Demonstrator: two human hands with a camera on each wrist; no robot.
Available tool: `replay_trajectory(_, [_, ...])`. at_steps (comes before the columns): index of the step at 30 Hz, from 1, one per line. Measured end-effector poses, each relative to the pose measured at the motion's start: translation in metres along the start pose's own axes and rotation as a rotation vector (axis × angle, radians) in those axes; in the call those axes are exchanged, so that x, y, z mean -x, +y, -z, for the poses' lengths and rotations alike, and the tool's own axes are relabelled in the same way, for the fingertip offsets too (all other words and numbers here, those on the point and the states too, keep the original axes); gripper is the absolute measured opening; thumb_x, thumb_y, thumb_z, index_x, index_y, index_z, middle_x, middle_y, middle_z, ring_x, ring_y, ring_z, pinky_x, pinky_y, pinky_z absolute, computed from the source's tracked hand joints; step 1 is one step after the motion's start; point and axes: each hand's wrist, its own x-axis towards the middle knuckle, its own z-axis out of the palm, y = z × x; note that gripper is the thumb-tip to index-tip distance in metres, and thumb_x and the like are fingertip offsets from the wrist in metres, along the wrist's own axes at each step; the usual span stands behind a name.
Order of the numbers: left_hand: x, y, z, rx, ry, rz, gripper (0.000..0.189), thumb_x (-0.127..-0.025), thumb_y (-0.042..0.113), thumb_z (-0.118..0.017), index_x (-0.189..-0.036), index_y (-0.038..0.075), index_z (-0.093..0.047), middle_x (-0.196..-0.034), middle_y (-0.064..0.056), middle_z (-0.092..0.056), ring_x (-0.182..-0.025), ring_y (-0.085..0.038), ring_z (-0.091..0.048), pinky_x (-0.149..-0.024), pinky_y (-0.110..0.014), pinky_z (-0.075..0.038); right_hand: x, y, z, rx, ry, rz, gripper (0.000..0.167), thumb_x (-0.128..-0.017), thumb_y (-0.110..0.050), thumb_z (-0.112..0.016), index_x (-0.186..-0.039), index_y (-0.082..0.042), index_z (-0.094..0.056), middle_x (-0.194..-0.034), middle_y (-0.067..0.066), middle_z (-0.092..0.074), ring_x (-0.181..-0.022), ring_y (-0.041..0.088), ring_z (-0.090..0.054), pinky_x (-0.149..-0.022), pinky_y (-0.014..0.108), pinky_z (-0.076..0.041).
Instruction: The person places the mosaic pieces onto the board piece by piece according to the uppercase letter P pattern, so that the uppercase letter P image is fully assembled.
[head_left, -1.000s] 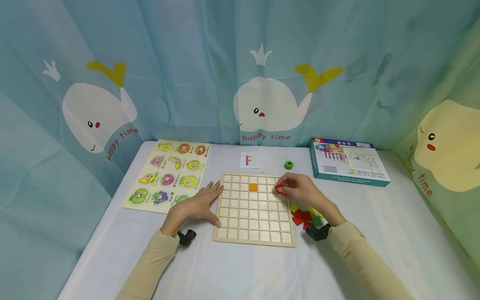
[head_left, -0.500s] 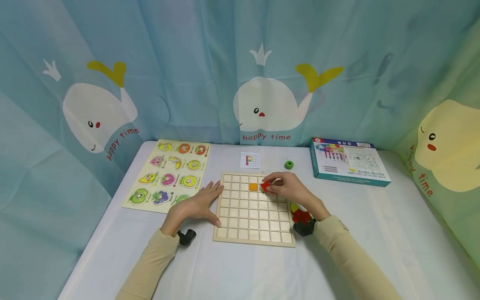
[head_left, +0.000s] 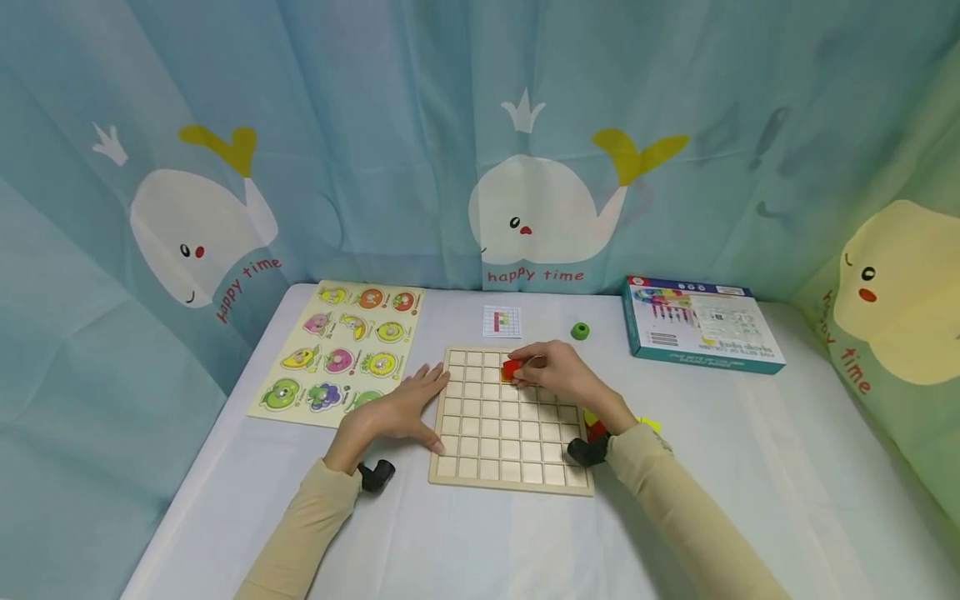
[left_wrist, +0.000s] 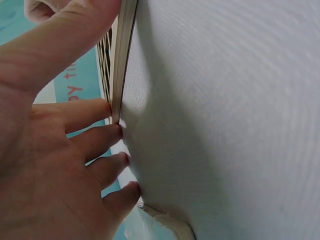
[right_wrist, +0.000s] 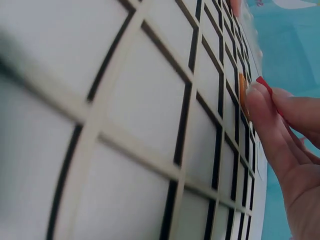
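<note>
My right hand (head_left: 557, 372) pinches a red square tile (head_left: 512, 367) between thumb and fingers, tilted over the upper part of a wooden grid board (head_left: 480, 428). Just under it, an orange tile (head_left: 506, 377) lies in a cell, partly covered by the red one in the head view. In the right wrist view the red tile (right_wrist: 265, 86) shows as a thin edge between the fingertips, close to the orange tile (right_wrist: 243, 90). My left hand (head_left: 399, 408) rests at the board's left edge, fingers spread and straight, thumb near the lower left corner.
Loose yellow and red tiles (head_left: 597, 429) lie right of the board, partly behind my right wrist. A small pattern card (head_left: 502, 322) and a green bead (head_left: 580, 331) are behind it. A fruit puzzle board (head_left: 337, 360) lies left, a boxed toy set (head_left: 701, 327) back right.
My right hand has carried the red tile leftward from the board's right side to the orange tile's cell. The left hand has stayed at the board's edge.
</note>
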Motion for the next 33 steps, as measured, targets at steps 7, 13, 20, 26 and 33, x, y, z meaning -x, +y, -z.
replay_trajectory(7, [0.0, -0.001, 0.0, 0.0, 0.002, 0.004, 0.12, -0.074, 0.03, -0.093, -0.164, 0.001, -0.019, -0.173, -0.015, -0.005, -0.16, -0.036, 0.001, -0.13, -0.054, -0.007, -0.012, -0.004, -0.009, 0.057, -0.023, 0.045, 0.032, -0.097, -0.009, -0.07, -0.127, 0.003, -0.07, -0.106, 0.015, -0.076, -0.088, 0.018, -0.073, -0.079, 0.031, -0.06])
replay_trajectory(13, [0.0, -0.001, 0.001, 0.006, 0.0, 0.002, 0.12, -0.074, 0.031, -0.093, -0.164, 0.002, -0.019, -0.173, -0.014, -0.005, -0.16, -0.035, 0.002, -0.131, -0.053, -0.007, -0.018, -0.008, -0.014, 0.121, -0.028, 0.059, 0.031, -0.096, -0.013, -0.071, -0.124, 0.001, -0.073, -0.106, 0.013, -0.076, -0.092, 0.019, -0.07, -0.081, 0.033, -0.058])
replay_trajectory(20, [-0.001, 0.001, 0.001, 0.01, 0.005, 0.009, 0.12, -0.075, 0.032, -0.093, -0.164, 0.003, -0.019, -0.174, -0.013, -0.005, -0.161, -0.034, 0.001, -0.13, -0.055, -0.008, -0.023, -0.01, -0.018, 0.157, -0.038, 0.069, 0.03, -0.095, -0.013, -0.072, -0.121, 0.001, -0.074, -0.104, 0.012, -0.076, -0.088, 0.017, -0.067, -0.079, 0.031, -0.056])
replay_trajectory(26, [-0.002, 0.001, 0.0, 0.001, 0.008, 0.004, 0.12, -0.074, 0.031, -0.093, -0.164, 0.003, -0.019, -0.173, -0.013, -0.005, -0.161, -0.034, 0.001, -0.13, -0.055, -0.007, -0.024, -0.013, -0.019, 0.202, -0.041, 0.104, 0.027, -0.094, -0.012, -0.074, -0.117, 0.002, -0.076, -0.101, 0.011, -0.076, -0.085, 0.017, -0.065, -0.077, 0.031, -0.055])
replay_trajectory(33, [-0.002, 0.0, -0.001, 0.007, 0.004, 0.01, 0.12, -0.074, 0.031, -0.093, -0.164, 0.003, -0.019, -0.174, -0.012, -0.005, -0.161, -0.034, 0.002, -0.13, -0.055, -0.007, -0.026, -0.013, -0.023, 0.244, -0.043, 0.119, 0.027, -0.093, -0.009, -0.075, -0.117, 0.003, -0.075, -0.095, 0.009, -0.074, -0.081, 0.015, -0.062, -0.072, 0.028, -0.053])
